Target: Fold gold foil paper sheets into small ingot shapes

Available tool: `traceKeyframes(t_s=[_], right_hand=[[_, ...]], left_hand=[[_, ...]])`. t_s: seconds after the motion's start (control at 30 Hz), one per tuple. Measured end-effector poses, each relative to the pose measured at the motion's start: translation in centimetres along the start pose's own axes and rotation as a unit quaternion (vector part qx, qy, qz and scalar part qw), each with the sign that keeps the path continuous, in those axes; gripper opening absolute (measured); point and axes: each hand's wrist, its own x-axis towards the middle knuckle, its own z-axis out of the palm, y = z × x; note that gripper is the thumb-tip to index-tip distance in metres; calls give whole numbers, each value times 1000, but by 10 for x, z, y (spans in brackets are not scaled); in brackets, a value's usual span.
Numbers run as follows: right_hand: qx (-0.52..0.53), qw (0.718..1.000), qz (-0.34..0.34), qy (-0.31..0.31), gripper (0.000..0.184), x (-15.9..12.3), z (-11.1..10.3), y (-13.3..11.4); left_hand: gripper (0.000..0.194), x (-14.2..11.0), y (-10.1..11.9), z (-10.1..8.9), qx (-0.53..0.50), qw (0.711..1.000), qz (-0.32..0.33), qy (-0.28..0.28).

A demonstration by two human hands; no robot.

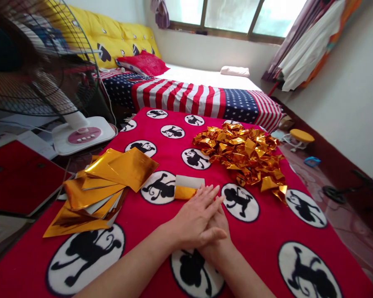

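A small piece of gold foil paper (185, 192), folded with a pale strip along its far side, lies on the red cloth in front of me. My left hand (199, 215) is laid over my right, its fingers stretched out and its fingertips at the near right edge of the folded paper. Beneath it, my right hand (221, 225) is mostly covered, and its fingers are hidden. To the left is a fanned stack of flat gold foil sheets (95, 188). Farther right lies a heap of folded gold foil pieces (245, 151).
The red cloth (161, 265) with black monkey figures in white circles covers the table. A standing fan (83, 134) is close at left. Beyond the table is a bed (192, 97) with a stars-and-stripes cover. A yellow round stool (301, 135) stands at right.
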Motion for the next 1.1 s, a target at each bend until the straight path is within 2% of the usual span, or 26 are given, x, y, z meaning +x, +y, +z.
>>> traceKeyframes(t_s=[0.07, 0.17, 0.3, 0.57, 0.73, 0.87, 1.0, 1.1], right_hand=[[-4, 1000, 5, -26, 68, 1, -3, -1], [-11, 999, 16, -47, 71, 3, -13, -6], [-14, 999, 27, -45, 73, 2, -23, -10], [-29, 999, 23, -32, 80, -1, -19, -7], [-24, 998, 28, -45, 84, 0, -23, -7], [-27, 997, 58, -52, 82, 0, -24, -7], [-32, 996, 67, -56, 81, 0, -23, -8], [-36, 995, 70, -53, 83, 0, -22, -9]], left_hand=[[79, 1, -5, 3, -3, 1000, -10, -23], [79, -1, -14, 2, 3, 999, -16, -28], [84, -8, -23, 0, 20, 999, -33, -19], [89, -28, -44, -6, 111, 992, -60, -1], [80, -41, -52, -16, 173, 980, -95, -2], [69, -44, -52, -19, 176, 979, -104, 9], [50, -42, -57, -17, 115, 986, -115, 45], [37, -42, -67, -14, 50, 980, -135, 135]])
